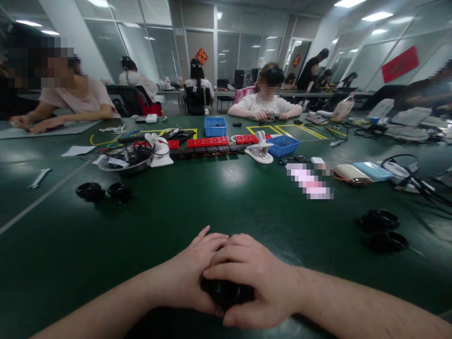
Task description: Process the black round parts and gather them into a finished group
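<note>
A rounded black part (226,291) is held in both hands, midway along the tabletop (169,207) and toward its near edge. Whether the part is rested on the surface or lifted cannot be told. The left hand (197,266) is placed along its left side, with the thumb set low. The right hand (256,273) is curled over its top and right side, with the thumb brought round toward the near side. The fingers of both hands are closed around the part, and the left fingers are partly covered by the right.

For good control, the part should be steadied with the left hand, while any pressure is applied with the right. Force should be spread evenly, since slipping on the glossy surface is possible. Overlapped fingertips should be guarded against pinching. Contact should be avoided with one black pair (91,192) toward the left edge and another black pair (384,241) toward the right edge.
</note>
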Action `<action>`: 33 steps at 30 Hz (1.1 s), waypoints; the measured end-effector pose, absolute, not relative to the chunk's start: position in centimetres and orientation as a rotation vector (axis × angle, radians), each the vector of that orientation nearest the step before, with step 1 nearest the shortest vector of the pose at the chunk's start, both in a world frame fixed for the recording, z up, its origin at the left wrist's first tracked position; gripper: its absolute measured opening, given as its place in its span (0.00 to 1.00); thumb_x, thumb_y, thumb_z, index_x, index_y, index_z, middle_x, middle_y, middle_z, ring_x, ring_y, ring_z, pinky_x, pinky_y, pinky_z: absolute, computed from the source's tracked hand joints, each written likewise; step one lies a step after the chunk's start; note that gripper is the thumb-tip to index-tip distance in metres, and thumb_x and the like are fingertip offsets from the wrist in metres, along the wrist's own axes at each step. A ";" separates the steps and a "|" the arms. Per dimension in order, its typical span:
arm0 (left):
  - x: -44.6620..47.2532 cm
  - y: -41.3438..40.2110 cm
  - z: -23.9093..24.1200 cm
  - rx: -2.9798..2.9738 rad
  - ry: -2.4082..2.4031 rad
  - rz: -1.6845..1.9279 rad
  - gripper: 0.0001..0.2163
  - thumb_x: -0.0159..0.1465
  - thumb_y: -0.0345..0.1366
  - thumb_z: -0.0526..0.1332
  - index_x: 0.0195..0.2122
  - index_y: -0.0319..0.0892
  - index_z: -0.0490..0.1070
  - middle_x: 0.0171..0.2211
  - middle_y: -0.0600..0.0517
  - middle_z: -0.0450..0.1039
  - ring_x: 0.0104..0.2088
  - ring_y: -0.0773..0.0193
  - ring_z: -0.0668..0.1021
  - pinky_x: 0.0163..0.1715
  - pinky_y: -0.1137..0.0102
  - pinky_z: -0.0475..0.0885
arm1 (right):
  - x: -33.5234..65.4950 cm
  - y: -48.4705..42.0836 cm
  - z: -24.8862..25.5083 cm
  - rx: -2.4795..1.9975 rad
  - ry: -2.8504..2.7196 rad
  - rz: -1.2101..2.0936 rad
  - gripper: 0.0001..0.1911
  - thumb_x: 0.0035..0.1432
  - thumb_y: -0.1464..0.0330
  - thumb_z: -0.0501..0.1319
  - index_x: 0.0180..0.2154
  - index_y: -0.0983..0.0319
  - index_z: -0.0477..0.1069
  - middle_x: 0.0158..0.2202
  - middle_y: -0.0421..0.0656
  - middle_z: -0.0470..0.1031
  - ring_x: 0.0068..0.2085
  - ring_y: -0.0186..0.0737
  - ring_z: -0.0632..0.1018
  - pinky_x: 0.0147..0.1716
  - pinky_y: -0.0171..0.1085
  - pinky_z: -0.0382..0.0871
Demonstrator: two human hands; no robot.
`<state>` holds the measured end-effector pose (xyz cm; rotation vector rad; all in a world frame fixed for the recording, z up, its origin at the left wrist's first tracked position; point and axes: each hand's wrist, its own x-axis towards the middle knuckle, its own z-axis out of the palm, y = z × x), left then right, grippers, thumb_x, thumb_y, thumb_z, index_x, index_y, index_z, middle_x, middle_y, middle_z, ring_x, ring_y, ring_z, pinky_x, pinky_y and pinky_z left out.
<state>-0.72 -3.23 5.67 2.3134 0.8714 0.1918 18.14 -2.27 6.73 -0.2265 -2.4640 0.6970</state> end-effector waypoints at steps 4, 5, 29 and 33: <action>-1.0 -3.7 5.7 2.260 0.968 0.276 0.40 0.45 0.38 0.69 0.58 0.46 0.53 0.57 0.47 0.57 0.59 0.51 0.57 0.59 0.50 0.38 | 18.4 -2.1 7.0 -0.490 -2.451 0.635 0.26 0.51 0.51 0.58 0.43 0.64 0.66 0.40 0.46 0.73 0.39 0.40 0.71 0.38 0.39 0.60; -0.9 -3.9 5.7 2.255 1.002 0.281 0.41 0.44 0.40 0.70 0.58 0.45 0.52 0.57 0.46 0.57 0.59 0.50 0.57 0.59 0.49 0.38 | 18.3 -2.2 7.0 -0.550 -2.482 0.618 0.27 0.48 0.50 0.60 0.41 0.64 0.67 0.38 0.45 0.73 0.37 0.39 0.71 0.36 0.39 0.60; -1.5 -2.6 3.8 2.426 1.221 0.448 0.14 0.54 0.40 0.67 0.42 0.50 0.72 0.50 0.50 0.65 0.52 0.54 0.65 0.57 0.52 0.48 | 18.7 -1.5 8.3 -0.548 -2.643 0.724 0.21 0.48 0.76 0.56 0.47 0.61 0.67 0.46 0.42 0.71 0.43 0.39 0.70 0.44 0.40 0.59; -1.1 -3.3 3.9 2.385 1.316 0.470 0.32 0.48 0.49 0.67 0.53 0.46 0.62 0.52 0.45 0.63 0.54 0.49 0.64 0.57 0.45 0.43 | 18.9 -1.6 7.9 -0.803 -2.546 0.555 0.28 0.47 0.55 0.63 0.48 0.63 0.64 0.46 0.46 0.69 0.44 0.44 0.68 0.43 0.44 0.60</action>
